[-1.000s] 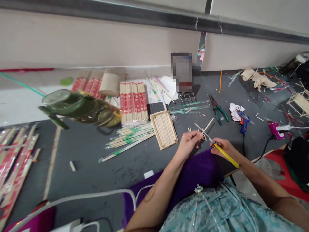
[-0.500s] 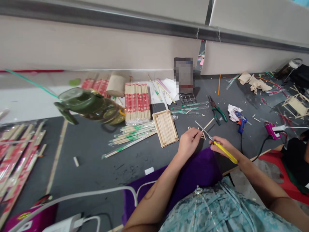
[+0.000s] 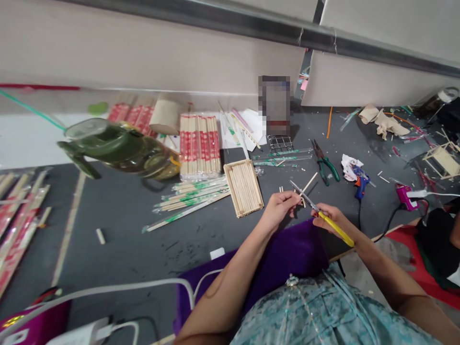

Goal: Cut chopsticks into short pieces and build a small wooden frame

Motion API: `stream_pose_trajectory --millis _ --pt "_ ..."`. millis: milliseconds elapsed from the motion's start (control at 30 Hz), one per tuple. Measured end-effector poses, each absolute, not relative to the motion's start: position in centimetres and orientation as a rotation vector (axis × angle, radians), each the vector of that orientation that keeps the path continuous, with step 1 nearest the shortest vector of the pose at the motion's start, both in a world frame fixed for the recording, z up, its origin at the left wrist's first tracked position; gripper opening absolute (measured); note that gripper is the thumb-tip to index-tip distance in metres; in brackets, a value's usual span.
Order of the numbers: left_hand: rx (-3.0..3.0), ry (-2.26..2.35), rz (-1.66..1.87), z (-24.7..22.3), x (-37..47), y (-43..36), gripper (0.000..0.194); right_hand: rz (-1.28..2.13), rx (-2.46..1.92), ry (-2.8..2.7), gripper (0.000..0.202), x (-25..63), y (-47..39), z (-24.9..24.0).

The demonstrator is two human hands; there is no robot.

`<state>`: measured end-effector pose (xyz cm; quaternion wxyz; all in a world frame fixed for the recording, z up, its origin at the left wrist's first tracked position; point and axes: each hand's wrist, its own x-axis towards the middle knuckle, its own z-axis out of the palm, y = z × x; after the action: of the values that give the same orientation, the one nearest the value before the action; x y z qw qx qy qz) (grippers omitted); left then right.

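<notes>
Gray counter (image 3: 143,256): left fingers (image 3: 292,197) pinched on thin stick (image 3: 310,181), right fingers (image 3: 326,209) wrapped round yellow-handled scissors (image 3: 334,227). Cutting step, judged; next move calls for steady grip.

The bench here is a dark grey tabletop (image 3: 140,258), crossed at the left by a pale seam (image 3: 70,225) and dotted with small scraps (image 3: 384,179). A shallow stick tray (image 3: 244,188) lies in the middle, close by some green-printed chopstick packets (image 3: 192,200); behind those sit a red-banded chopstick bundle (image 3: 200,148) and, to its left, a green-topped bottle (image 3: 118,148). Over to the right I see green-handled pliers (image 3: 321,156), a blue glue gun (image 3: 361,188) beside crumpled white paper (image 3: 348,164), crumpled brown paper (image 3: 391,127) and a little stick frame (image 3: 440,158)
</notes>
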<state>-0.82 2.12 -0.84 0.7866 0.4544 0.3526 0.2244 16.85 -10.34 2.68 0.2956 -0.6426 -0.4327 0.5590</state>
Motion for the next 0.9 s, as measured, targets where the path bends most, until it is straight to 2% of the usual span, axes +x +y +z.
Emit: stream_pose_trajectory --millis 133,333,433,600,900 --pt "1.065 0.768 0.472 -1.3 -1.0 2.2 0.035 1.499 -1.702 -1.090 0.042 16.6 -10.1 2.3" --pt "1.751 0.983 0.728 -0.2 -1.1 1.4 0.027 1.422 -1.731 -1.061 0.038 16.1 -10.6 1.2" --pt "1.867 0.963 0.770 0.3 -1.2 1.2 0.027 1.403 -1.740 -1.096 0.039 16.1 -10.8 1.3" --pt "1.721 0.914 0.695 0.0 -1.2 1.7 0.028 1.481 -1.770 -1.150 0.048 16.6 -10.4 2.9" --pt "0.973 0.707 0.494 -0.2 -0.4 1.8 0.032 1.575 -1.760 -1.126 0.057 16.9 -10.6 4.3"
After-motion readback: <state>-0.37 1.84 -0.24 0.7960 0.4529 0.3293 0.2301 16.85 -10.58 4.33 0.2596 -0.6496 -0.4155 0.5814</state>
